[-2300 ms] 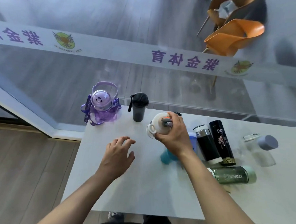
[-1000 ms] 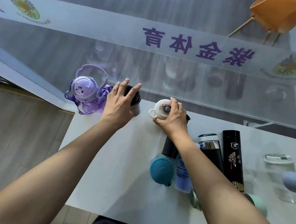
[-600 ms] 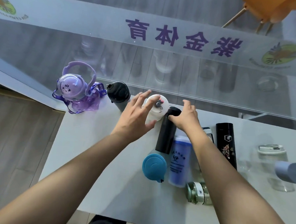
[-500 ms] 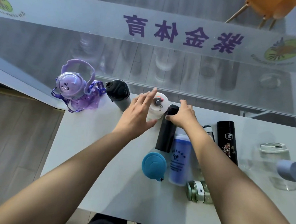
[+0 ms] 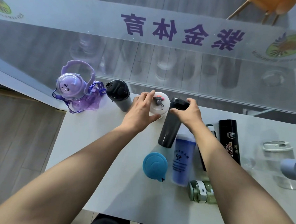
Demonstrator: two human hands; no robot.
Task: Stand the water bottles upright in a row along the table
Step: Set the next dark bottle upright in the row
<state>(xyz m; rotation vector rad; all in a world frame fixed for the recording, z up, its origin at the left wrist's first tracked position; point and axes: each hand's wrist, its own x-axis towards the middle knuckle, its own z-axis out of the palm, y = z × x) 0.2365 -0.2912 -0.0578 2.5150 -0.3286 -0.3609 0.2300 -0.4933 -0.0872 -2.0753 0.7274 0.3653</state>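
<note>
The left hand (image 5: 140, 111) cups the white bottle (image 5: 158, 105) at the white table's (image 5: 93, 160) far edge. The right hand (image 5: 189, 112) grips the dark grey flask's (image 5: 170, 128) lid. The black flask (image 5: 229, 140) shows a "G" logo; the window band (image 5: 182, 32) reads "紫金体育" mirrored.

At the top of the bench (image 5: 89, 160) we see three bottles in a row: cat bottle (image 5: 72, 92) left, flip-lid bottle (image 5: 118, 94) middle, round-lid bottle (image 5: 158, 105) right. More bottles lie lower right.
</note>
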